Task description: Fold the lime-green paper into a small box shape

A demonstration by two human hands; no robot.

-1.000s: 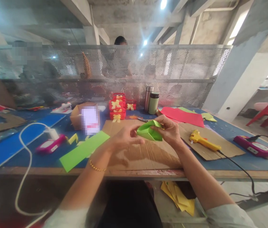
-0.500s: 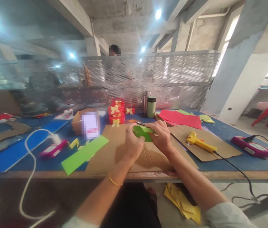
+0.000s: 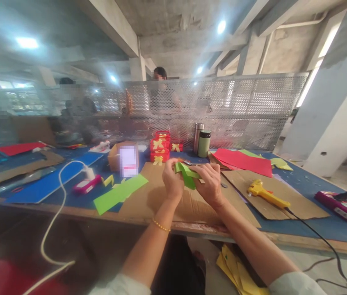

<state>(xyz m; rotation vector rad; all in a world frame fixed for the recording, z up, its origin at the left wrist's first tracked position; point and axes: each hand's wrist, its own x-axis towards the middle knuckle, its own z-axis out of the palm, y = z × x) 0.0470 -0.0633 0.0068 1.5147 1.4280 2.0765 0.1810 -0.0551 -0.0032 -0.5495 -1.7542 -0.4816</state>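
A folded piece of green paper (image 3: 188,177) is held above a cardboard sheet (image 3: 142,196). My left hand (image 3: 172,180) grips its left end with the fingers closed. On the other side, my right hand (image 3: 208,182) is closed round the right end. Part of the paper is hidden by my fingers. A flat green strip (image 3: 120,193) lies left of the cardboard. Behind my hands, scissors (image 3: 187,162) are partly visible on the table.
Red boxes with yellow bows (image 3: 160,148) stand behind, beside a green bottle (image 3: 204,144) and a steel flask (image 3: 197,137). A yellow glue gun (image 3: 267,196) lies on cardboard at right. A small carton (image 3: 115,157) and purple power strip (image 3: 86,184) are at left.
The view has turned slightly left. The green paper between my hands has changed shape, with a flap now hanging down between them.
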